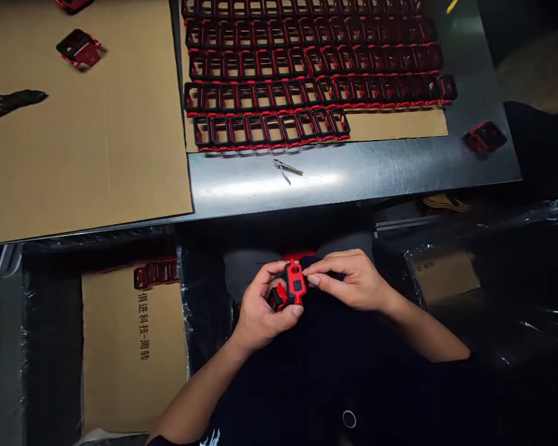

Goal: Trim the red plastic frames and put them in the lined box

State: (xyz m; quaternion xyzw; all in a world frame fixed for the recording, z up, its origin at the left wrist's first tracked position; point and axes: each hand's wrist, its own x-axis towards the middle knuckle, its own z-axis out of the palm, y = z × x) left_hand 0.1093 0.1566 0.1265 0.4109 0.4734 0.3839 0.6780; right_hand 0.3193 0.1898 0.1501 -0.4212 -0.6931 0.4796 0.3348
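Over my lap, my left hand (260, 313) grips a red and black plastic frame (296, 272), its red face with a round hole turned upward. Fingers lie along its far end while the thumb presses the near end. A smaller black and red part shows between the palm and the frame; whether it belongs to the same piece I cannot tell. My right hand (360, 282) is closed in a pinch, thumb and forefinger tips at the frame's right edge. Anything between those fingertips is hidden or too small to name.
Rows of similar frames (273, 129) stand on cardboard on the metal table (376, 167). Small silver nippers (286, 168) lie before them. Pliers (16, 102) and a loose frame (79, 49) rest on the left cardboard sheet (121, 136). A lined box with cardboard (116, 359) stands lower left.
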